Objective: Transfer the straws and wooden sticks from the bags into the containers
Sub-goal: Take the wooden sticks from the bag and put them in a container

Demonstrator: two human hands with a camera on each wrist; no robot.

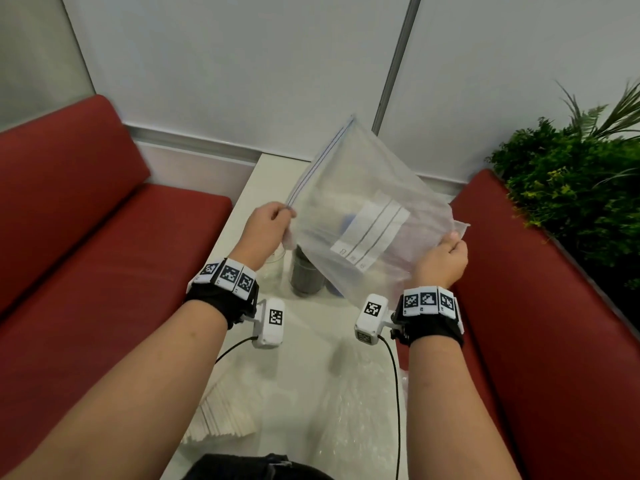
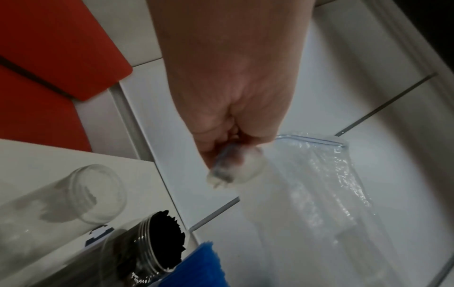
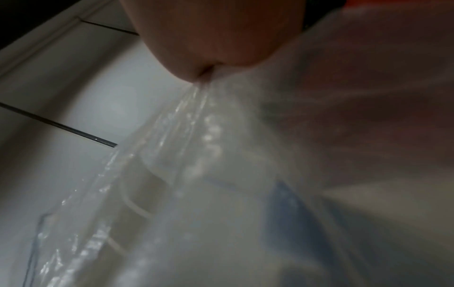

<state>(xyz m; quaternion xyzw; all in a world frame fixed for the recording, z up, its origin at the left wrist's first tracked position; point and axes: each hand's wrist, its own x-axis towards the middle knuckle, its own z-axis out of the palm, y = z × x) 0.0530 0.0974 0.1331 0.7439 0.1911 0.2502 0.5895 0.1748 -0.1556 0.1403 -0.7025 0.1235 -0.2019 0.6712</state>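
Both hands pinch empty-looking zip bag (image 1: 363,216) aloft: left hand (image 1: 266,225), right hand (image 1: 441,259). Judged emptied; next, set aside.

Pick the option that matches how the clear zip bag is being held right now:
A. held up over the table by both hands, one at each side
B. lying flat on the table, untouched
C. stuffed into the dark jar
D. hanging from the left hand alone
A: in the head view the left hand pinches the zip bag near its zipper and the right hand pinches the opposite edge, holding it above the table.
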